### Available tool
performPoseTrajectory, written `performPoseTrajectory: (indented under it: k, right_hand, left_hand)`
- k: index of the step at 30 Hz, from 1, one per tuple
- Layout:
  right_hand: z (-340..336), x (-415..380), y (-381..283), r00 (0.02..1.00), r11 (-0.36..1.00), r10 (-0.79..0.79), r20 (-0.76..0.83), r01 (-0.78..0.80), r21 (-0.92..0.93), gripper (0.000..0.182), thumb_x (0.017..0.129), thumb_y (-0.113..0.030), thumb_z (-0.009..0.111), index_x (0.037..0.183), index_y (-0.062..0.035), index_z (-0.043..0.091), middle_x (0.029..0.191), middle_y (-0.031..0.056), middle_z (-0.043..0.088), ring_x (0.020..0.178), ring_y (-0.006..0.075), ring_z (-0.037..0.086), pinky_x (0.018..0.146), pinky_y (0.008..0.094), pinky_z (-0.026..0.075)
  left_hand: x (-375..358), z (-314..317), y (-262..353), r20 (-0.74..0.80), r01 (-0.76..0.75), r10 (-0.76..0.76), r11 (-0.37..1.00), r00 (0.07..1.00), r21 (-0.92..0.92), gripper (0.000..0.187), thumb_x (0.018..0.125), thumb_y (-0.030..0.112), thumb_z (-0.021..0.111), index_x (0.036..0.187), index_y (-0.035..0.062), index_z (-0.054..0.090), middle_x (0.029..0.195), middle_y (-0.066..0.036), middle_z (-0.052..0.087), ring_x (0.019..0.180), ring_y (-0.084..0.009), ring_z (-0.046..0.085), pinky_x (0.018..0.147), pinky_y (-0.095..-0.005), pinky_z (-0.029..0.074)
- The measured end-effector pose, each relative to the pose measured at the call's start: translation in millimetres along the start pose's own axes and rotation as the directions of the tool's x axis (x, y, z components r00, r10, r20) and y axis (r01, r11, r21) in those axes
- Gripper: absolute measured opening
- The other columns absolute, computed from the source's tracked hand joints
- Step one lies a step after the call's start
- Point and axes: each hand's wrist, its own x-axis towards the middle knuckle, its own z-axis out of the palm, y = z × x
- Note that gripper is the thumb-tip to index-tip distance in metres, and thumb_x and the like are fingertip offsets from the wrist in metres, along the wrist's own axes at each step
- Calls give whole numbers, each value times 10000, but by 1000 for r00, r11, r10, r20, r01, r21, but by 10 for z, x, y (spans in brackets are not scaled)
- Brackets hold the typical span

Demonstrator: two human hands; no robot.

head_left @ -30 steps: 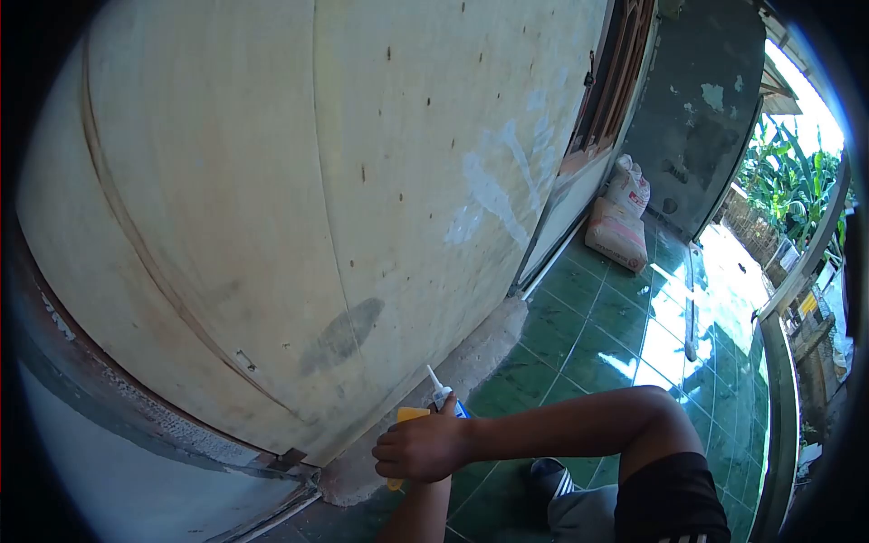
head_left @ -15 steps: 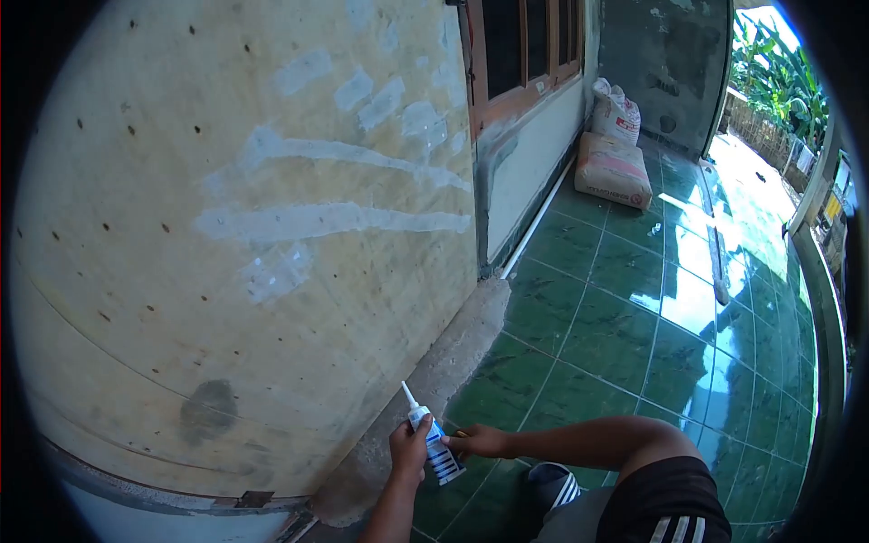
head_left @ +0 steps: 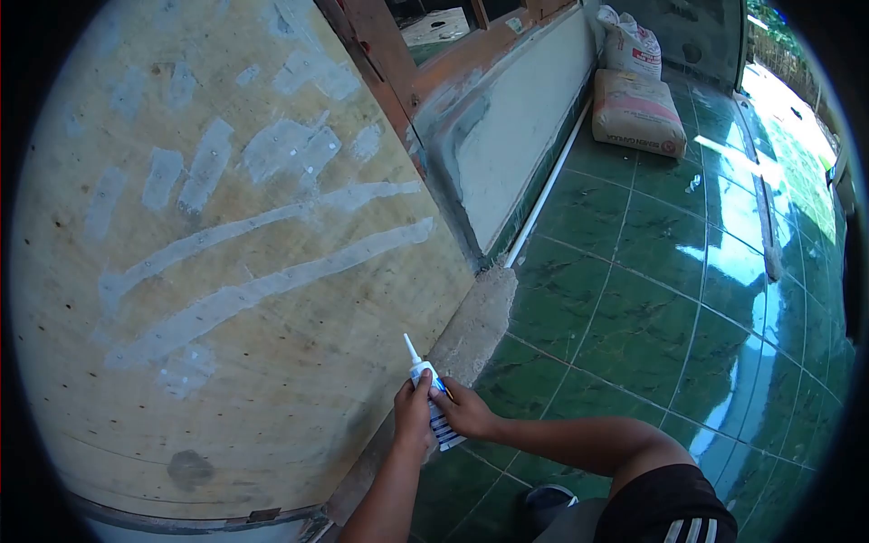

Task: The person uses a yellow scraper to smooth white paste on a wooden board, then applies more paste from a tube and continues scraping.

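A white and blue sealant tube [head_left: 444, 437] with a long white nozzle [head_left: 412, 349] is held low in front of me, tilted with its nozzle up and to the left. My left hand [head_left: 414, 414] is closed around its upper body, the thumb lying near the nozzle's base. Against the tube's right side, my right hand [head_left: 469, 413] is closed with its fingers pressed on it. A small yellowish bit shows by those fingers, too small to name. Close on the left stands a plywood panel [head_left: 272, 353] with whitish smeared patches and strips [head_left: 272, 288].
Green tiles [head_left: 579, 312] cover the floor, with a rough cement strip [head_left: 472, 330] along the panel's foot. A white pipe [head_left: 549, 197] runs along the wall below a wooden window frame [head_left: 471, 68]. Cement bags [head_left: 638, 113] sit at the back.
The view has swung, so the panel appears more tilted. Both hands and the tube sit higher in view. My right hand has moved in closer, from the tube's edge to gripping its side.
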Motion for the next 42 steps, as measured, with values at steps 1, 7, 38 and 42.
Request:
performPoseTrajectory:
  k: [1,7,38,42]
  right_hand:
    - [-96,15,-57,999,997,46,-16,-45,54,493,1118,-408,462,1325,21,586,1060,168,696,969,213,652,884,377,513]
    - [-517,284,-76,996,978,47,-69,-31,207,441,1125,-393,464,1188,13,625,884,60,639,801,128,559,728,336,488]
    - [-1651,1191,-26,986,990,14,-164,-37,-139,359,1042,-309,601,1084,40,673,811,216,674,688,289,615,706,435,495]
    - [-1663,1188,-52,989,986,33,-143,-56,-157,360,1059,-291,578,1138,49,664,823,158,684,708,193,599,705,397,502]
  left_hand:
    - [57,81,-7,39,9,-8,999,999,-31,366,1031,342,671,1151,-4,669,1019,-60,677,920,-138,630,821,-315,509]
    - [399,448,-103,48,33,-31,998,998,-52,345,1055,316,638,1204,5,656,1059,-69,680,947,-140,644,829,-308,518]
    - [1385,1506,-314,179,80,-33,960,983,-267,347,1054,373,635,1149,40,614,1022,-44,636,967,-158,626,883,-351,515]
    - [1387,1514,-305,176,80,-32,959,984,-271,334,1051,372,642,1117,45,618,993,-35,629,947,-152,615,876,-345,510]
